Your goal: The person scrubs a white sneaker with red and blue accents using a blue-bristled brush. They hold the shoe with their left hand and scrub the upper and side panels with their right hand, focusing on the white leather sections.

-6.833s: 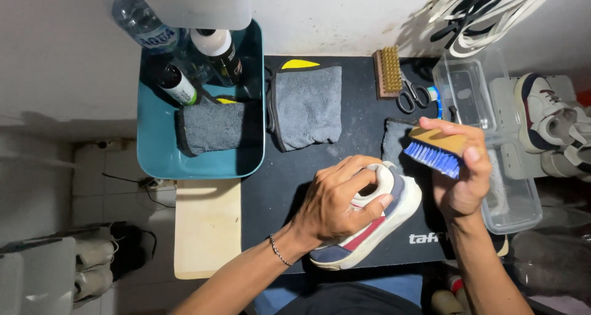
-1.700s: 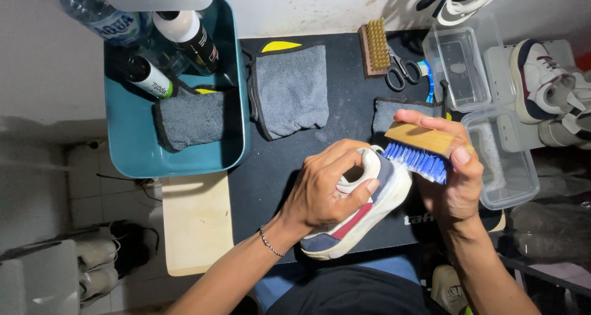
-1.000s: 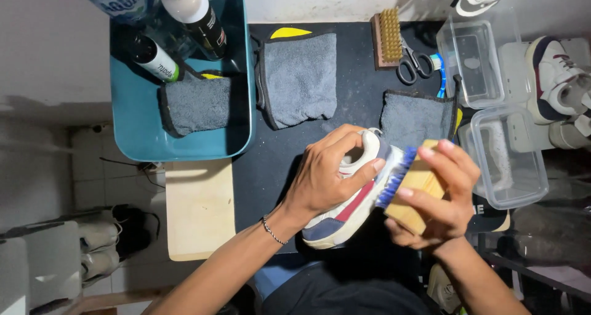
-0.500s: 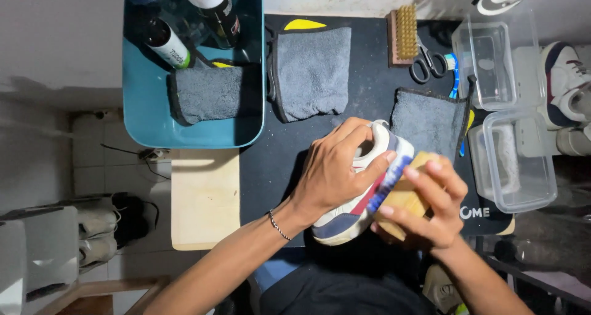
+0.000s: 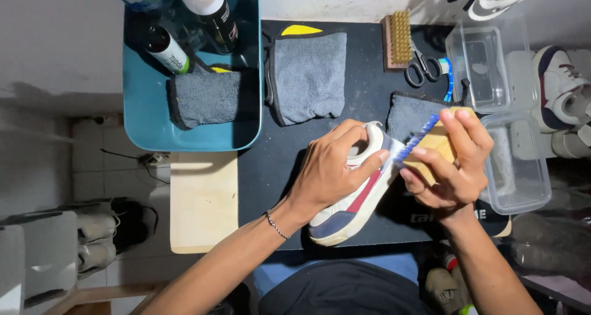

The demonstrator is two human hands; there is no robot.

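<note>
Left hand (image 5: pixel 329 167) clamps sneaker (image 5: pixel 354 198); right hand (image 5: pixel 452 167) closed on brush (image 5: pixel 431 139), bristles at its side. Best: short strokes, sneaker steady.

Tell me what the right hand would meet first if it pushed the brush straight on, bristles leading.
The right hand grips a wooden brush whose blue bristles face left, against the heel of the sneaker held by the left hand. It would likely meet the sneaker first; whether they already touch is unclear.
</note>
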